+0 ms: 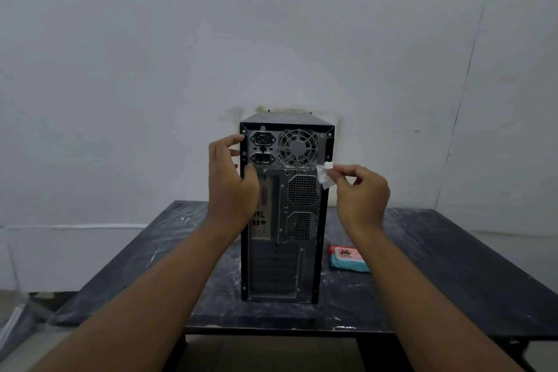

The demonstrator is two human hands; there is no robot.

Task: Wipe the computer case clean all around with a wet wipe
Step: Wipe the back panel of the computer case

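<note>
2 bare forearms reach in from the bottom edge. Left hand grips the left rear edge of the computer case, thumb on the back panel, fingers curled round the side. Right hand pinches a crumpled white wet wipe between thumb and fingertips, the wipe touching the case's right rear edge just below the fan grille. Case stands upright on the dark, scuffed surface, back panel facing the camera, near the middle. Pack of wipes lies flat on the surface just right of the case, apart from it. White wall behind, stained patch above the case top.
</note>
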